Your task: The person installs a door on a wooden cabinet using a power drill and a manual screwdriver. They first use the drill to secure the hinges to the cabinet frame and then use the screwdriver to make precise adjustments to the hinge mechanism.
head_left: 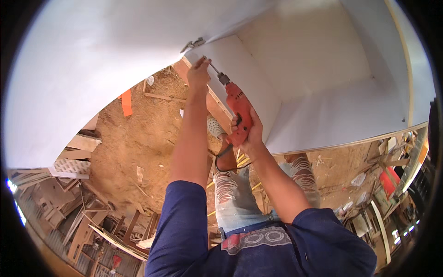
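My right hand (254, 131) is wrapped round the handle of a red electric drill (239, 104), with its black cord hanging down. The drill's chuck holds a long thin driver bit (213, 67) that points up and to the left. At the tip of the bit, the fingers of my left hand (199, 74) are pinched together; whatever is between them is too small to make out. Just above them, a metal hinge (194, 44) sits where the white door panel (92, 69) meets the side wall (249, 76) of a white cabinet.
The open cabinet (318, 124) fills the upper right, its raw edge facing me. Wood offcuts (83, 143) lie about the sandy floor (143, 134). An orange strip (126, 102) lies at left, and a red container (390, 180) stands at right among scraps.
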A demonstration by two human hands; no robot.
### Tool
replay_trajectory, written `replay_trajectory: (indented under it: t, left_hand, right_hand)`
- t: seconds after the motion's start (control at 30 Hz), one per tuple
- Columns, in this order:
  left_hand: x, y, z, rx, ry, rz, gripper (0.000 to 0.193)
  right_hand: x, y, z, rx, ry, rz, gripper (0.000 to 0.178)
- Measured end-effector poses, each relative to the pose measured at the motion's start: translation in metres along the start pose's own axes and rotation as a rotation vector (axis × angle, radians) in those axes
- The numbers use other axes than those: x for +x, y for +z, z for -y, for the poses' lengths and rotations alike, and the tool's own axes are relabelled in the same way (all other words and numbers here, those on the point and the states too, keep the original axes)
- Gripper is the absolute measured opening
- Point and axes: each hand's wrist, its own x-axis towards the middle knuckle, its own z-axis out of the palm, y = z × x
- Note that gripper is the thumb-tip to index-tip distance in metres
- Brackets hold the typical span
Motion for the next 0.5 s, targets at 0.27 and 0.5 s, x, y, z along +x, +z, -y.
replay_trajectory:
  t: [0.27, 0.5]
  left_hand:
    - [0.033, -0.009, -0.001, -0.033, 0.110, 0.042, 0.038]
    - [0.034, -0.007, -0.009, -0.007, 0.139, 0.076, 0.042]
  right_hand:
    - [0.040, 0.008, -0.021, 0.075, -0.003, 0.040, 0.054]
    - [0.049, 0.011, -0.022, 0.093, 0.030, 0.049, 0.055]
